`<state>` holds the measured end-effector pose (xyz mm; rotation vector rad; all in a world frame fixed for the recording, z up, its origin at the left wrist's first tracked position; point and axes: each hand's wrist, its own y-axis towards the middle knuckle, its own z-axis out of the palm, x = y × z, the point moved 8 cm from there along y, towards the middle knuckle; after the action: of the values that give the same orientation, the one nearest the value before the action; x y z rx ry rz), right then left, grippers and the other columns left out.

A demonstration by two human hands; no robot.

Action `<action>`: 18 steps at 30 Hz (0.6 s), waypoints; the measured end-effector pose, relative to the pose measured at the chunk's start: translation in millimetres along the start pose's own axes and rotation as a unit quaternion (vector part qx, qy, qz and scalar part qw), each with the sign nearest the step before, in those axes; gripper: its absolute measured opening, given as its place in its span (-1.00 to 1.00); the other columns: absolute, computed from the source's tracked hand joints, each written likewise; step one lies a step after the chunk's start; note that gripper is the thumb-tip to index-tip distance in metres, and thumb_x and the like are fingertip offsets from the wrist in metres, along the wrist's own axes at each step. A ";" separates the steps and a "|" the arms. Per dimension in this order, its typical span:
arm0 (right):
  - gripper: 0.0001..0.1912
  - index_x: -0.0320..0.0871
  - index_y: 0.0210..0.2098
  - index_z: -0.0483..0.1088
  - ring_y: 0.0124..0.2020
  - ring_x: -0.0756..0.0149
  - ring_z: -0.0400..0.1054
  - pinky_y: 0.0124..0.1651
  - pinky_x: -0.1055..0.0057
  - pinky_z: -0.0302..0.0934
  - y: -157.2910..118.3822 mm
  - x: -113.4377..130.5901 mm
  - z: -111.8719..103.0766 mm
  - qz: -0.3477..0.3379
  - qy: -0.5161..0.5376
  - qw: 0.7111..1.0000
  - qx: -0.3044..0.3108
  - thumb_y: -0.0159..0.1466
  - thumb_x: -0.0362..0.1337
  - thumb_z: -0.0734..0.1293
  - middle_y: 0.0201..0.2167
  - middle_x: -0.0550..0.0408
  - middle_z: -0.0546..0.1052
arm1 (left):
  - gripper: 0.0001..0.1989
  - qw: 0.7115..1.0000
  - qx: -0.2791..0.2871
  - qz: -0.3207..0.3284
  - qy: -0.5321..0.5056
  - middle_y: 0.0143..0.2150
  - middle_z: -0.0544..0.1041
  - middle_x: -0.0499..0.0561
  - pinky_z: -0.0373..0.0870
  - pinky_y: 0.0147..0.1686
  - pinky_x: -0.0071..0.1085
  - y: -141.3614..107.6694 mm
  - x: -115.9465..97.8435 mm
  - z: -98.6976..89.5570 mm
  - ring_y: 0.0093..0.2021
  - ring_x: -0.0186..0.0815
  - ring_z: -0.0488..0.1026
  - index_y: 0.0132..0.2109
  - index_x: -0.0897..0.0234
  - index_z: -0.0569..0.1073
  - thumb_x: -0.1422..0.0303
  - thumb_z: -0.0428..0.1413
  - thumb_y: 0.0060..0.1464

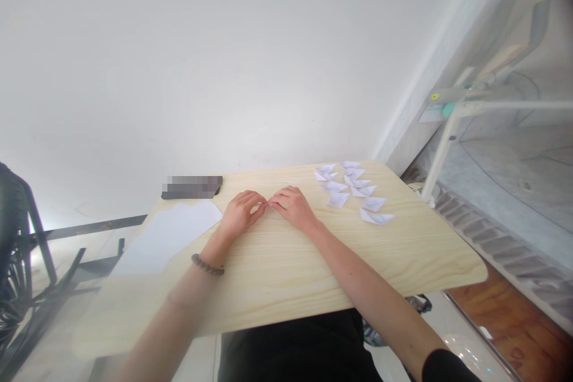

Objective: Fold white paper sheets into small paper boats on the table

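Note:
Over the middle of the table, my left hand (243,212) and my right hand (293,208) meet at the fingertips. Both are closed in a pinch, thumbs against forefingers. Whatever lies between the fingertips is too small and too covered to make out. A brown bead bracelet (208,265) circles my left wrist. To the right of my right hand stand several small folded white paper shapes with pointed ends, one of the nearest being a folded paper (376,217). White paper sheets (179,230) lie flat left of my left hand.
A dark flat object (192,187), partly blurred out, lies at the table's back left corner. The pale wooden table (286,274) stands near a white wall (268,71). A black chair (18,239) is at the left, a white metal frame (441,158) at the right.

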<state>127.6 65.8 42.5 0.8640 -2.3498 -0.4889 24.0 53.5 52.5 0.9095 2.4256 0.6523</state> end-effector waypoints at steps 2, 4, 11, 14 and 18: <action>-0.78 -0.09 -0.31 0.41 -0.21 0.38 0.19 -0.09 0.41 -0.05 0.1 0.9 -0.3 0.000 -0.003 1.000 0.002 0.22 -0.23 0.15 -0.32 0.11 0.45 | -0.85 1.000 -0.007 0.004 0.004 -0.30 0.46 0.04 0.27 -0.18 -0.33 0.7 -1.9 -1.8 -0.22 -0.31 0.36 -0.28 0.25 0.40 0.37 -0.04 0.04; -0.77 -0.09 -0.31 0.41 -0.21 0.38 0.18 -0.09 0.41 -0.05 0.5 1.2 -1.6 0.002 -0.005 1.000 -0.002 0.22 -0.23 0.14 -0.32 0.12 0.45 | -0.86 1.000 -0.017 0.005 0.011 -0.31 0.47 0.03 0.27 -0.17 -0.32 1.4 -2.9 -3.7 -0.22 -0.31 0.36 -0.29 0.25 0.41 0.37 -0.03 0.03; -0.76 -0.08 -0.30 0.41 -0.20 0.38 0.19 -0.09 0.41 -0.05 2.5 -5.3 -8.3 0.021 -0.008 1.000 -0.009 0.22 -0.21 0.13 -0.30 0.11 0.44 | -0.86 0.998 -0.055 0.001 0.020 -0.29 0.49 0.01 0.24 -0.12 -0.26 1.4 2.9 -12.6 -0.14 -0.26 0.33 -0.29 0.22 0.43 0.37 0.00 0.01; -0.76 -0.08 -0.31 0.41 -0.21 0.38 0.19 -0.09 0.41 -0.04 2.6 -10.7 -12.7 0.029 -0.007 0.999 -0.019 0.22 -0.20 0.14 -0.30 0.11 0.45 | -0.86 0.998 -0.063 -0.004 0.020 -0.28 0.49 0.00 0.24 -0.11 -0.24 0.2 7.9 -16.2 -0.13 -0.26 0.33 -0.29 0.22 0.44 0.38 0.00 0.00; -0.77 -0.09 -0.32 0.41 -0.22 0.38 0.20 -0.09 0.41 -0.03 2.7 -14.8 -16.9 0.032 -0.004 0.999 -0.031 0.21 -0.20 0.14 -0.30 0.12 0.45 | -0.86 0.997 -0.072 -0.007 0.013 -0.28 0.49 0.00 0.24 -0.10 -0.25 -0.2 11.7 -18.9 -0.14 -0.28 0.33 -0.28 0.22 0.43 0.40 0.01 -0.01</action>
<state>146.3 75.5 50.9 0.7572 -2.3496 -0.5368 5.3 56.5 64.1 0.8299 2.3701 0.8258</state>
